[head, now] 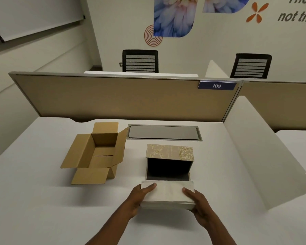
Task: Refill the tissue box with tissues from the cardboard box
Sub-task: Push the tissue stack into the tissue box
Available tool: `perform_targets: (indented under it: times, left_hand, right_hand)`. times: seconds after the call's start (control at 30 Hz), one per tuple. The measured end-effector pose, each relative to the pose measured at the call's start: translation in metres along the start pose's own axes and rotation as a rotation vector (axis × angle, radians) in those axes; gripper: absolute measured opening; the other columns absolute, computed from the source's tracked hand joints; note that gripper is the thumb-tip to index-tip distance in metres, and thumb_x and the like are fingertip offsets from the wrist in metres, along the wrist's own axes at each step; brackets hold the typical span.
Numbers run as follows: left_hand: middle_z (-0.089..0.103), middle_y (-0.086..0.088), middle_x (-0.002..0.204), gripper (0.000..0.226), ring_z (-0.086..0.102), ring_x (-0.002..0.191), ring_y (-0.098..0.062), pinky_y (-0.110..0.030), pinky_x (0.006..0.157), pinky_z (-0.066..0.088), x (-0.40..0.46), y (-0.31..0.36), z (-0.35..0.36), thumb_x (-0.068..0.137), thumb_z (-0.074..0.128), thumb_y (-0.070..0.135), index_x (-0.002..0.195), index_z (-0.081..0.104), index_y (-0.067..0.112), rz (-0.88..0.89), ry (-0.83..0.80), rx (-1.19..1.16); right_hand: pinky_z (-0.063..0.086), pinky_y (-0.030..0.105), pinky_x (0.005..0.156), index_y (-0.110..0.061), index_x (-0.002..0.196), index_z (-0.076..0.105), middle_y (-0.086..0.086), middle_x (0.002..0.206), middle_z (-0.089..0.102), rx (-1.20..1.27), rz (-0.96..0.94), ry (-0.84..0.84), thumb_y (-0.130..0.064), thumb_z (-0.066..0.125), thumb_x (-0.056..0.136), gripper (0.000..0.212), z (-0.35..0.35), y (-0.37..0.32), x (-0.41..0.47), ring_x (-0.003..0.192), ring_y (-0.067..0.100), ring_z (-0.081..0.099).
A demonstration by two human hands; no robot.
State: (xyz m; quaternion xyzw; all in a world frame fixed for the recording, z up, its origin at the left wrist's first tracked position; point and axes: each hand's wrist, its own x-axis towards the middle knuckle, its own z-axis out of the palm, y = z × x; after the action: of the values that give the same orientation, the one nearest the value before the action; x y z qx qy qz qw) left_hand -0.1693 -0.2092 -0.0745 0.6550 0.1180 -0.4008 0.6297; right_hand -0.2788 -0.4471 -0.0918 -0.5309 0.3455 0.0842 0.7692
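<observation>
A white stack of tissues [167, 194] is held just in front of the tissue box, near the desk's front. My left hand [140, 197] grips its left end, thumb on top. My right hand [197, 203] grips its right end the same way. The tissue box [170, 152] has a beige patterned side and lies with its dark, empty inside facing me. The brown cardboard box [97, 152] stands to the left with all flaps open, and its inside looks empty.
The white desk [42, 200] carries a grey cable hatch [163, 132] behind the tissue box. A tan partition [122, 98] closes the back and a white curved divider [265, 156] closes the right side. Two black chairs stand beyond the partition.
</observation>
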Motion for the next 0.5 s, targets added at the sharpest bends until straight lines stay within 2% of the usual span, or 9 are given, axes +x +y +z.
perform_targets:
  times: [0.07, 0.17, 0.23, 0.37, 0.47, 0.5]
  left_hand:
    - [0.071, 0.000, 0.118, 0.070, 0.068, 0.108, -0.019, -0.036, 0.095, 0.056, 0.012, 0.002, 0.001, 0.067, 0.089, 0.053, 0.123, 0.061, 0.021, 0.023, 0.008, 0.072]
    - [0.068, 0.004, 0.111, 0.040, 0.064, 0.099, -0.011, -0.029, 0.087, 0.051, 0.019, 0.013, 0.010, 0.078, 0.084, 0.039, 0.108, 0.061, 0.027, 0.060, 0.046, 0.119]
    - [0.068, 0.006, 0.106, 0.035, 0.062, 0.095, -0.008, -0.027, 0.081, 0.051, 0.028, 0.019, 0.015, 0.080, 0.083, 0.034, 0.106, 0.061, 0.027, 0.091, 0.073, 0.127]
    - [0.070, -0.001, 0.117, 0.064, 0.065, 0.105, -0.017, -0.035, 0.095, 0.054, 0.046, 0.028, 0.017, 0.068, 0.089, 0.043, 0.121, 0.062, 0.020, 0.099, 0.129, 0.161]
    - [0.067, -0.003, 0.127, 0.095, 0.064, 0.113, -0.021, -0.040, 0.102, 0.053, 0.067, 0.023, 0.011, 0.049, 0.089, 0.060, 0.130, 0.059, 0.019, 0.082, 0.165, 0.172]
    - [0.063, -0.004, 0.134, 0.110, 0.061, 0.119, -0.023, -0.042, 0.105, 0.051, 0.077, 0.018, 0.009, 0.044, 0.088, 0.068, 0.136, 0.054, 0.018, 0.075, 0.182, 0.178]
  right_hand:
    - [0.058, 0.043, 0.087, -0.010, 0.127, 0.067, 0.017, 0.118, 0.076, -0.001, 0.003, 0.004, -0.039, 0.085, 0.069, 0.068, 0.002, -0.007, 0.007, 0.109, 0.033, 0.069]
    - [0.058, 0.043, 0.092, -0.013, 0.129, 0.064, 0.014, 0.124, 0.074, -0.011, 0.041, 0.044, -0.037, 0.083, 0.078, 0.060, 0.004, -0.018, 0.020, 0.116, 0.034, 0.067]
    - [0.057, 0.045, 0.095, -0.014, 0.128, 0.065, 0.013, 0.127, 0.071, -0.014, 0.066, 0.071, -0.036, 0.081, 0.082, 0.054, 0.006, -0.026, 0.028, 0.117, 0.033, 0.066]
    - [0.057, 0.050, 0.101, -0.016, 0.130, 0.064, 0.012, 0.128, 0.069, -0.050, 0.085, 0.096, -0.046, 0.082, 0.077, 0.063, 0.011, -0.041, 0.041, 0.117, 0.032, 0.064]
    - [0.052, 0.047, 0.103, -0.018, 0.131, 0.063, 0.010, 0.128, 0.068, -0.071, 0.101, 0.114, -0.061, 0.085, 0.055, 0.090, 0.011, -0.042, 0.052, 0.118, 0.032, 0.062]
    - [0.049, 0.047, 0.107, -0.017, 0.132, 0.063, 0.009, 0.131, 0.067, -0.069, 0.093, 0.122, -0.064, 0.085, 0.054, 0.094, 0.012, -0.043, 0.054, 0.121, 0.032, 0.061]
